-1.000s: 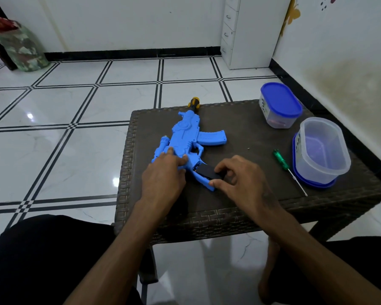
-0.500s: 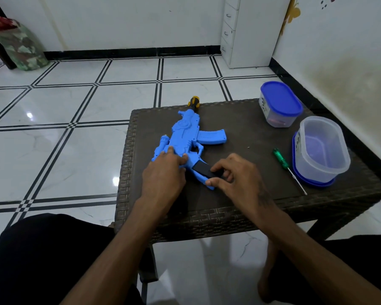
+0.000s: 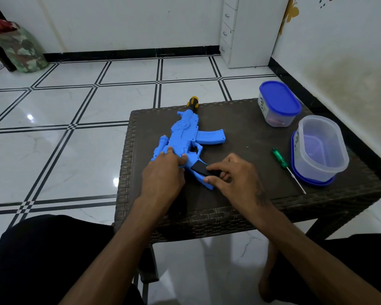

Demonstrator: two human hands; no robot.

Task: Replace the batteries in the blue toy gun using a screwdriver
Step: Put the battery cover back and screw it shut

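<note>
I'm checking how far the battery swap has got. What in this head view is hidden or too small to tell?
- Grip of the blue toy gun: the right hand covers the end of its black cover; batteries unseen.
- Gun's rear: under the left hand.
- Small speck on the table: too small to name.
- Closed blue-lidded tub: contents blurred.
- Green screwdriver: tip type too fine.

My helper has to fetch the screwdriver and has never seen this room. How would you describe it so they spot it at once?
On the dark woven table, look toward its right side, beside the open clear container. The screwdriver lies flat there, untouched: the only slim tool, with a translucent green handle and thin metal shaft.
</note>
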